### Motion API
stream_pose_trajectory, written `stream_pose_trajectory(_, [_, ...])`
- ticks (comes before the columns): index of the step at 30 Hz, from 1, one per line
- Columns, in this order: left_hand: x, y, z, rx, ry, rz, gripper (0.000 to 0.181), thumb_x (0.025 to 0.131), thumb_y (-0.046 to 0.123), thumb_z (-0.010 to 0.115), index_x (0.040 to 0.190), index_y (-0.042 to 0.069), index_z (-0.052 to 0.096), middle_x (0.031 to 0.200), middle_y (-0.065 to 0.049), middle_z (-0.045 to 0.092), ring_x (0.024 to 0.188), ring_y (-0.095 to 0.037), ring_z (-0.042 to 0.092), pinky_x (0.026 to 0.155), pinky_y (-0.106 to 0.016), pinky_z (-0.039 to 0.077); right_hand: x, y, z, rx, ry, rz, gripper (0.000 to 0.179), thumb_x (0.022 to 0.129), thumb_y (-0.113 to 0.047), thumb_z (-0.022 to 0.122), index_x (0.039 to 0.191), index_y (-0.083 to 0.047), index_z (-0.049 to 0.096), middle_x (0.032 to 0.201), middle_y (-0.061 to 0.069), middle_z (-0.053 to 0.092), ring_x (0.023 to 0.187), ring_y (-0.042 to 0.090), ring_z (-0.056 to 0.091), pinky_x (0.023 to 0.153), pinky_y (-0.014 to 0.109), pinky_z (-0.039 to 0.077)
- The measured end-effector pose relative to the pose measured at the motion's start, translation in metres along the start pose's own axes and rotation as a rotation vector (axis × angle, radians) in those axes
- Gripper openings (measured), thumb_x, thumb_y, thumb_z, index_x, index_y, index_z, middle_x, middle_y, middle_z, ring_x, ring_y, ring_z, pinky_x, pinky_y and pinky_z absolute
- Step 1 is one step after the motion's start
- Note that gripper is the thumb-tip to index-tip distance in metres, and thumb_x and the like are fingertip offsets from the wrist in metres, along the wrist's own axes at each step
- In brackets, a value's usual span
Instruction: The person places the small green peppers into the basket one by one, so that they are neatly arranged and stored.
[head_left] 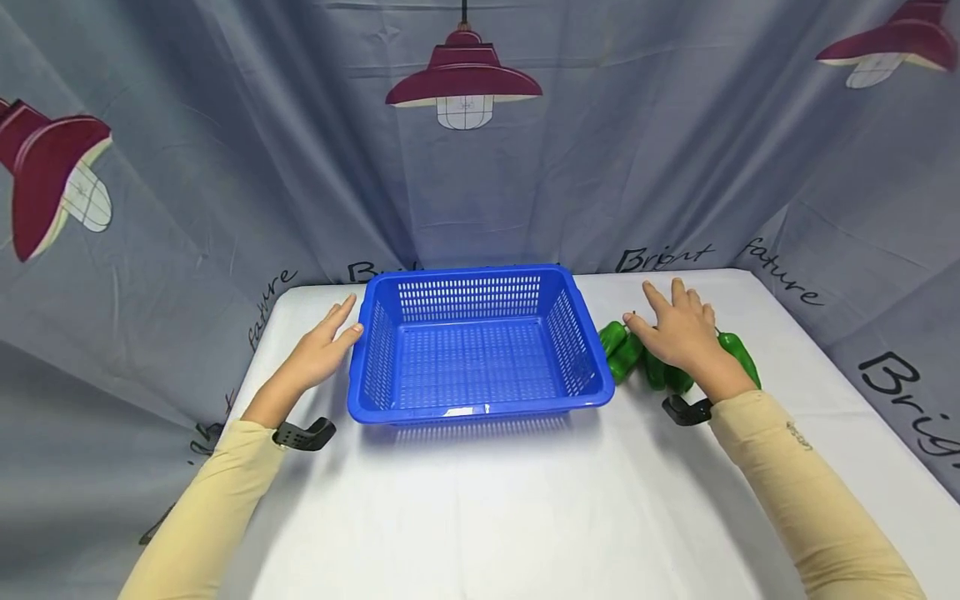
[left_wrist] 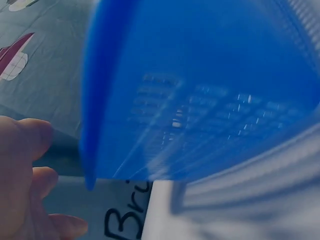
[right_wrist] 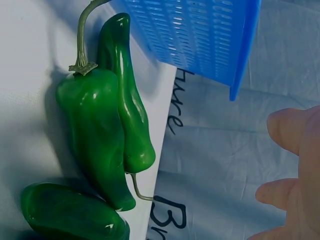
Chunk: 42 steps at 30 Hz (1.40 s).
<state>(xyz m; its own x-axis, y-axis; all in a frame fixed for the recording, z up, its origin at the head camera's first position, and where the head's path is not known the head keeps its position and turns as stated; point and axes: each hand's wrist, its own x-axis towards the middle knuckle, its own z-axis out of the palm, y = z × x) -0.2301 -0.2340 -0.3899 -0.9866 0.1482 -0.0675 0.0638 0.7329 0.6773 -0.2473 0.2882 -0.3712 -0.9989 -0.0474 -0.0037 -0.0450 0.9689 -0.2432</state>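
A blue plastic basket (head_left: 480,408) with perforated walls stands on the table, nothing in it. My left hand (head_left: 318,354) is beside its left rim with fingers extended; in the left wrist view the fingertips (left_wrist: 40,135) show a gap to the basket wall. Over on the right, my right hand (head_left: 678,329) hovers above several green peppers (head_left: 625,357), fingers spread and holding nothing. The right wrist view has two long peppers (right_wrist: 95,135) lying side by side and another pepper (right_wrist: 75,212) below them. In the head view the right hand partly hides the peppers.
A white cloth (head_left: 465,508) covers the table. Grey curtains (head_left: 480,192) printed with red lamps and lettering hang close behind and along both sides. Black wrist bands (head_left: 306,435) sit on both wrists.
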Motion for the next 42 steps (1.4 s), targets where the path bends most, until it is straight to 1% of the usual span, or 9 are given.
stream_pose_trajectory(3, [0.002,0.001,0.007,-0.103,-0.046,0.003,0.065,0.110,0.037,0.035,0.165,0.016,0.009,0.170,-0.022,0.009,0.156,-0.048,0.011,0.123,-0.070,0.016,-0.001,0.000,-0.001,0.002,-0.009,-0.002,0.085,0.102,-0.060,0.038,0.162,-0.003,0.019,0.160,0.045,0.002,0.145,0.068,0.006,0.116,0.080,0.005])
stream_pose_trajectory(9, [0.002,0.005,0.019,-0.463,-0.133,-0.037,0.062,0.111,0.029,0.036,0.166,0.020,0.009,0.171,-0.021,0.008,0.153,-0.051,0.021,0.115,-0.071,0.032,-0.002,0.002,0.000,0.013,-0.021,0.006,0.085,0.102,-0.061,0.038,0.162,-0.004,0.018,0.161,0.044,0.002,0.146,0.067,0.005,0.117,0.080,0.005])
stream_pose_trajectory(15, [0.005,0.001,0.030,-0.674,-0.128,-0.092,0.061,0.109,0.020,0.039,0.165,0.021,0.016,0.173,-0.015,0.007,0.154,-0.045,0.025,0.117,-0.067,0.034,-0.007,0.007,0.003,0.012,-0.019,0.025,0.084,0.102,-0.060,0.039,0.162,-0.004,0.019,0.160,0.044,0.005,0.145,0.067,0.008,0.116,0.080,0.007])
stream_pose_trajectory(22, [0.006,-0.007,0.038,-0.704,-0.088,-0.121,0.056,0.108,0.017,0.041,0.163,0.020,0.027,0.172,-0.013,0.017,0.148,-0.040,0.037,0.109,-0.049,0.049,-0.010,0.011,0.002,0.005,-0.001,0.031,0.082,0.103,-0.058,0.039,0.161,-0.003,0.020,0.160,0.045,0.007,0.143,0.068,0.012,0.115,0.081,0.008])
stream_pose_trajectory(25, [0.005,-0.009,0.039,-0.718,-0.072,-0.123,0.056,0.108,0.016,0.043,0.162,0.020,0.029,0.171,-0.011,0.019,0.145,-0.037,0.041,0.100,-0.037,0.054,-0.011,0.012,0.001,0.011,0.000,0.032,0.082,0.103,-0.058,0.039,0.162,-0.003,0.019,0.159,0.046,0.007,0.143,0.068,0.014,0.115,0.081,0.009])
stream_pose_trajectory(29, [0.003,-0.010,0.037,-0.742,-0.051,-0.121,0.056,0.108,0.016,0.044,0.162,0.020,0.030,0.170,-0.010,0.023,0.132,-0.026,0.051,0.086,-0.024,0.057,-0.010,0.011,-0.002,0.017,-0.005,0.034,0.082,0.104,-0.057,0.039,0.162,-0.003,0.018,0.160,0.045,0.006,0.144,0.067,0.015,0.115,0.081,0.010])
stream_pose_trajectory(32, [0.002,-0.011,0.035,-0.757,-0.035,-0.113,0.055,0.108,0.015,0.044,0.161,0.019,0.031,0.170,-0.011,0.024,0.127,-0.022,0.053,0.083,-0.020,0.058,-0.010,0.012,-0.004,0.024,-0.016,0.035,0.081,0.104,-0.056,0.038,0.162,-0.003,0.018,0.160,0.044,0.006,0.145,0.065,0.015,0.115,0.081,0.010])
stream_pose_trajectory(38, [0.001,-0.011,0.034,-0.761,-0.014,-0.120,0.054,0.108,0.015,0.044,0.161,0.020,0.033,0.170,-0.010,0.025,0.137,-0.031,0.048,0.084,-0.018,0.057,-0.011,0.021,-0.010,0.051,-0.034,0.046,0.082,0.105,-0.056,0.035,0.162,-0.001,0.016,0.160,0.045,0.006,0.143,0.068,0.016,0.113,0.081,0.017])
stream_pose_trajectory(42, [0.001,-0.011,0.035,-0.764,-0.009,-0.126,0.054,0.107,0.016,0.046,0.160,0.020,0.035,0.170,-0.010,0.025,0.129,-0.023,0.054,0.084,-0.018,0.058,-0.015,0.030,-0.016,0.060,-0.040,0.061,0.082,0.105,-0.056,0.033,0.162,0.000,0.015,0.159,0.046,0.008,0.141,0.070,0.018,0.110,0.082,0.022])
